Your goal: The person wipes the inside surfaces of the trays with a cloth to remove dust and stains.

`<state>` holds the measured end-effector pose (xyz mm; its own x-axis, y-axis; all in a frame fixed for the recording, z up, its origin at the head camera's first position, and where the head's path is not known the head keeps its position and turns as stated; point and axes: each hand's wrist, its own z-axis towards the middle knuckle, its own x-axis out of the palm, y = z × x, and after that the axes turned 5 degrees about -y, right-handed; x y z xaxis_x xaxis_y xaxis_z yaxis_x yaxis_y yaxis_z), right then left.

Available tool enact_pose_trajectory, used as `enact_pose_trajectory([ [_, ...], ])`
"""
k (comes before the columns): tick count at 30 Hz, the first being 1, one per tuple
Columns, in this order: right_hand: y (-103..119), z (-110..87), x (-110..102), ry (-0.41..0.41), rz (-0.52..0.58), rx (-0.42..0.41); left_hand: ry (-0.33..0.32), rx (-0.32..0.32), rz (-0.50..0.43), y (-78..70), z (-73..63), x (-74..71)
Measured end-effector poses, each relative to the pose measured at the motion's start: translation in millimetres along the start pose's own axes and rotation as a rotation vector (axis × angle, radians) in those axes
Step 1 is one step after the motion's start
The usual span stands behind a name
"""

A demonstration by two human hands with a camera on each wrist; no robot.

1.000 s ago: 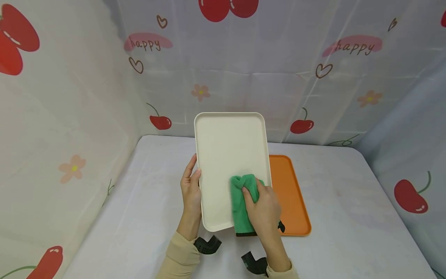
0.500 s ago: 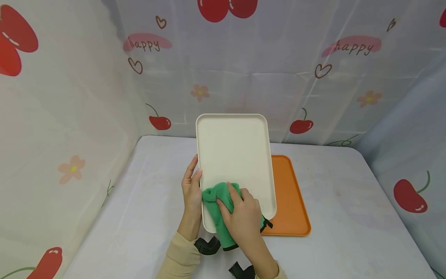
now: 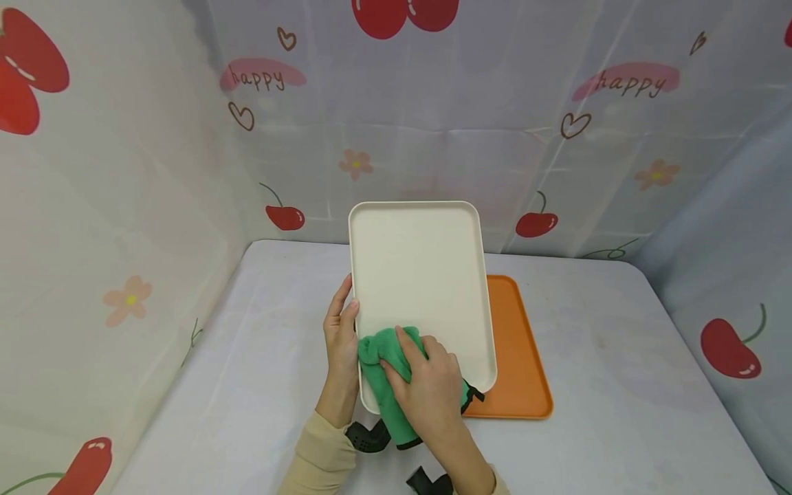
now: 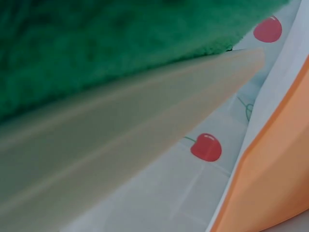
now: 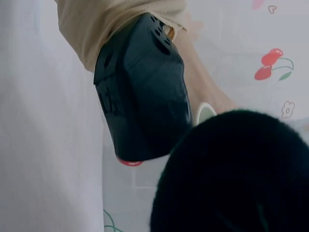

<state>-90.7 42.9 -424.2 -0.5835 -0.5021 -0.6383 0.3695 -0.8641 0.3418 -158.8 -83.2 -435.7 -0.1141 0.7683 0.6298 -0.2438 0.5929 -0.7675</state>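
A cream rectangular tray (image 3: 421, 275) is held up at a tilt in the head view. My left hand (image 3: 339, 340) grips its left edge, the thumb at the rim and some of the fingers hidden behind. A green cloth (image 3: 386, 392) with dark edging lies bunched against the tray's lower left part. My right hand (image 3: 430, 388) holds the cloth and presses it on the tray face. The left wrist view shows the green cloth (image 4: 96, 43) close up over the tray's edge (image 4: 145, 125). Dark, blurred cloth (image 5: 236, 179) fills the lower right of the right wrist view.
An orange tray (image 3: 516, 357) lies on the white-covered table (image 3: 619, 378), partly behind the cream tray. Printed curtains (image 3: 433, 89) stand at the back and sides. Each wrist carries a black camera mount, such as the left one (image 3: 369, 436).
My right hand has moved the green cloth left across the lower part of the cream tray, then barely shifted. The cream tray has moved slightly right while my left hand keeps its hold.
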Motion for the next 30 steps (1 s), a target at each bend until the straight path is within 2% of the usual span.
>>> enact_pose_trajectory([
  [10,-15,-0.8,-5,0.011,0.007,0.047,-0.018,-0.022,-0.014,1.5,-0.6,-0.1],
  [17,-32,-1.2,-11,-0.002,0.014,0.134,-0.034,-0.024,-0.033,0.8,0.6,-0.1],
  [21,-46,-1.4,-15,0.026,0.014,0.221,-0.042,-0.024,-0.039,-0.8,0.9,0.1],
  [27,-70,-1.8,-24,0.134,0.018,0.425,-0.043,-0.016,-0.037,-3.4,1.0,0.1],
  [30,-79,-2.4,-25,0.159,0.027,0.482,-0.042,-0.01,-0.03,-4.2,0.5,0.0],
])
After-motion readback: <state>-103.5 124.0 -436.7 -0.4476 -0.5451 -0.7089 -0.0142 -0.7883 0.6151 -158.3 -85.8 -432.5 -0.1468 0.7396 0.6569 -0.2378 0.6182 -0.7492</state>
